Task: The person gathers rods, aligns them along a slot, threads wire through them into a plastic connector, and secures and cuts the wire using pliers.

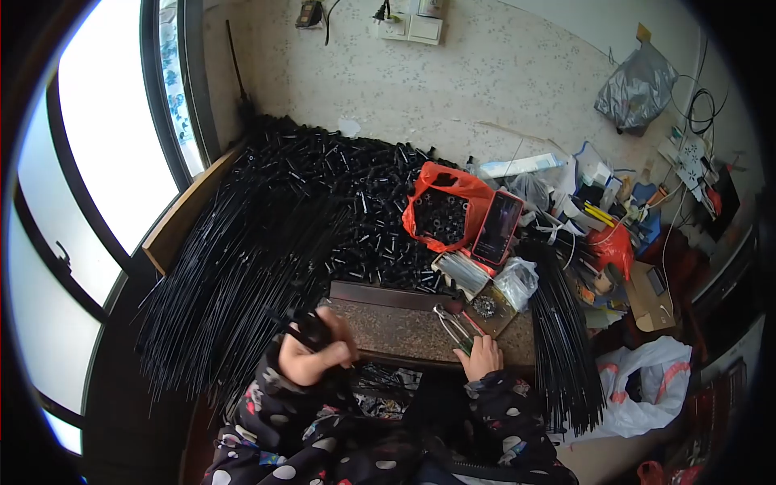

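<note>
My left hand [318,354] is raised in front of the bench's left end, with its fingers curled round some black pieces [307,328]. Motion blur hides their exact shape. My right hand [482,358] lies on the front edge of the brown speckled bench top [388,330], fingers stretched forward. Beside its thumb are the handles of a pair of pliers [453,326]; whether the thumb touches them I cannot tell. A thin red tool [474,322] points toward the fingertips. Just beyond lies a small pile of metal parts [484,305].
Long thin black rods [234,283] cover the left side, with another bundle [562,347] hanging at right. Short black tubes [356,178] heap behind a low dark ledge [392,295]. A red bag [420,206] of black rings and a phone [497,228] stand at the back.
</note>
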`<state>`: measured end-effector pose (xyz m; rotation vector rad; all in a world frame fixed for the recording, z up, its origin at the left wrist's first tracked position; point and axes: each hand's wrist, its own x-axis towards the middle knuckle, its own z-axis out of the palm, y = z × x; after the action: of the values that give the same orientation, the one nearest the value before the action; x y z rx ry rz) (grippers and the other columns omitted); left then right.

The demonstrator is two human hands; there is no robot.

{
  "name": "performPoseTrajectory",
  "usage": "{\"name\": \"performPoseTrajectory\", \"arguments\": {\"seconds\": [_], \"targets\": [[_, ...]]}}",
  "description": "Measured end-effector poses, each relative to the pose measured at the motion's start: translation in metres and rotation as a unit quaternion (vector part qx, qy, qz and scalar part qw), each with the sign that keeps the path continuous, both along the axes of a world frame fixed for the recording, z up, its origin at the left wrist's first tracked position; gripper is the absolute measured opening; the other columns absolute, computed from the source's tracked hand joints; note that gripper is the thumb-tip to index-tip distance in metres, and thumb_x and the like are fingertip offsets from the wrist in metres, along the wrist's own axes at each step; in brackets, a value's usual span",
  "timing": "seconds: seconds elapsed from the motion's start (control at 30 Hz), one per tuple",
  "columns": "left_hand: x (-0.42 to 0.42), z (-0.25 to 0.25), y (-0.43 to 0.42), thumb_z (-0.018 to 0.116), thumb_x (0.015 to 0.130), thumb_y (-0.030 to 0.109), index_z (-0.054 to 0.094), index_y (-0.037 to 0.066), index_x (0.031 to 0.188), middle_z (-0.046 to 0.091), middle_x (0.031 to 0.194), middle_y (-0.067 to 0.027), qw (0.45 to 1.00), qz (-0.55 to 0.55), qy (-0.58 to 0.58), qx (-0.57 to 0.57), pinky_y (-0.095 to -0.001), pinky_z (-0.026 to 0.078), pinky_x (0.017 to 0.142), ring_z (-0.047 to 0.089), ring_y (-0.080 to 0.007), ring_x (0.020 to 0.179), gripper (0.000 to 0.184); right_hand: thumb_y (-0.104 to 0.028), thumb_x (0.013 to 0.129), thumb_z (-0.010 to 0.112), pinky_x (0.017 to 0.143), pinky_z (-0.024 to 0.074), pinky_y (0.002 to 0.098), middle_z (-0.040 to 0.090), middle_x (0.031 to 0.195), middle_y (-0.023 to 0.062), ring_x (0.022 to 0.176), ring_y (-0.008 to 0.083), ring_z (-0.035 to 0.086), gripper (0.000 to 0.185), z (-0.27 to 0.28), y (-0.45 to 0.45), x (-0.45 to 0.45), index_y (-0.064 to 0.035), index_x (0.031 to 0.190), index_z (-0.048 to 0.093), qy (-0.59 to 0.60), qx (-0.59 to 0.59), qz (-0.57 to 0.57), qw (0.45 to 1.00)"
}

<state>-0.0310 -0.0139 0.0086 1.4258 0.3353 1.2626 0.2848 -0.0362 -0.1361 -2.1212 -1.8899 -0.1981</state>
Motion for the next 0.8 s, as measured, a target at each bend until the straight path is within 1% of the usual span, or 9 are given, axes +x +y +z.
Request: {"name": "performPoseTrajectory", "arguments": {"seconds": [0.2, 0.27, 0.33, 0.37, 0.4, 0.47, 0.53, 0.73, 0.8], "targets": [[-0.055, 0.038, 0.020, 0.054, 0.087, 0.026, 0.040, 0.009, 0.072, 0.040, 0.055, -0.0002, 0.947, -0.098, -0.304, -0.020, -0.0301, 0.046, 0.058, 0.043, -0.0132, 0.048, 0.027, -0.036, 0.073, 0.065, 0.077, 0.0395, 0.0418, 0.046, 0.098, 0.0122, 0.093, 0.0305, 0.045, 0.051, 0.005, -0.004, 0.004, -0.0009, 0.107, 0.048, -0.012, -0.024, 0.017, 0.999], [-0.059, 0.036, 0.021, 0.053, 0.087, 0.028, 0.040, 0.009, 0.074, 0.038, 0.056, 0.0003, 0.871, -0.106, -0.477, -0.048, -0.0313, 0.047, 0.063, 0.042, -0.0124, 0.050, 0.026, -0.035, 0.072, 0.067, 0.078, 0.0392, 0.0421, 0.046, 0.100, 0.0122, 0.095, 0.0302, 0.045, 0.054, 0.009, -0.006, 0.007, -0.0009, 0.109, 0.048, -0.015, -0.030, 0.030, 0.999], [-0.054, 0.024, 0.019, 0.050, 0.088, 0.029, 0.040, 0.008, 0.075, 0.037, 0.058, -0.0002, 0.824, -0.090, -0.553, -0.082, -0.0338, 0.047, 0.070, 0.043, -0.0132, 0.055, 0.027, -0.038, 0.067, 0.072, 0.083, 0.0380, 0.0428, 0.046, 0.107, 0.0112, 0.101, 0.0288, 0.044, 0.068, 0.034, -0.011, 0.006, -0.0021, 0.117, 0.043, 0.091, 0.082, 0.170, 0.978], [-0.043, 0.005, 0.017, 0.048, 0.089, 0.030, 0.040, 0.008, 0.074, 0.039, 0.060, -0.0008, 0.826, -0.072, -0.549, -0.107, -0.0357, 0.047, 0.075, 0.045, -0.0145, 0.059, 0.028, -0.039, 0.065, 0.074, 0.084, 0.0387, 0.0423, 0.047, 0.110, 0.0111, 0.101, 0.0282, 0.045, 0.073, 0.047, -0.012, 0.001, -0.0033, 0.120, 0.042, 0.373, 0.089, 0.275, 0.882], [-0.031, -0.022, 0.015, 0.047, 0.090, 0.031, 0.043, 0.007, 0.074, 0.043, 0.062, -0.0031, 0.846, -0.033, -0.513, -0.140, -0.0392, 0.047, 0.077, 0.049, -0.0175, 0.064, 0.030, -0.041, 0.063, 0.075, 0.085, 0.0393, 0.0418, 0.047, 0.112, 0.0109, 0.102, 0.0275, 0.047, 0.078, 0.070, -0.015, -0.008, -0.0044, 0.122, 0.040, 0.620, 0.085, 0.348, 0.698], [-0.003, -0.069, -0.004, 0.046, 0.088, 0.038, 0.050, 0.004, 0.078, 0.057, 0.079, -0.0102, 0.875, 0.009, -0.406, -0.262, -0.0409, 0.047, 0.079, 0.057, -0.0253, 0.076, 0.036, -0.044, 0.072, 0.068, 0.073, 0.0436, 0.0337, 0.051, 0.095, 0.0066, 0.082, 0.0195, 0.050, 0.069, 0.135, -0.028, -0.022, -0.0041, 0.121, 0.040, 0.786, 0.189, 0.305, 0.503], [0.025, -0.152, -0.015, 0.045, 0.086, 0.043, 0.057, 0.003, 0.094, 0.060, 0.096, -0.0130, 0.766, -0.082, -0.437, -0.464, -0.0475, 0.045, 0.080, 0.055, -0.0287, 0.092, 0.042, -0.041, 0.081, 0.058, 0.061, 0.0409, 0.0247, 0.045, 0.077, 0.0036, 0.064, 0.0129, 0.042, 0.048, 0.142, -0.028, 0.012, -0.0041, 0.109, 0.044, 0.781, 0.299, 0.363, 0.410], [0.057, -0.332, -0.020, 0.052, 0.078, 0.050, 0.063, 0.004, 0.090, 0.061, 0.096, -0.0105, 0.611, -0.246, -0.033, -0.752, -0.0424, 0.043, 0.084, 0.056, -0.0278, 0.092, 0.049, -0.037, 0.088, 0.050, 0.055, 0.0374, 0.0224, 0.039, 0.070, 0.0020, 0.059, 0.0103, 0.035, 0.033, 0.171, -0.036, -0.059, -0.0048, 0.092, 0.043, 0.758, 0.353, 0.293, 0.464], [0.049, -0.414, -0.016, 0.057, 0.078, 0.043, 0.063, 0.005, 0.096, 0.062, 0.097, -0.0113, 0.825, -0.130, 0.351, -0.425, -0.0380, 0.045, 0.080, 0.057, -0.0259, 0.091, 0.042, -0.032, 0.087, 0.052, 0.059, 0.0411, 0.0246, 0.045, 0.074, 0.0040, 0.063, 0.0122, 0.044, 0.030, 0.163, -0.039, -0.074, -0.0036, 0.090, 0.044, 0.753, 0.251, 0.282, 0.539]]}}
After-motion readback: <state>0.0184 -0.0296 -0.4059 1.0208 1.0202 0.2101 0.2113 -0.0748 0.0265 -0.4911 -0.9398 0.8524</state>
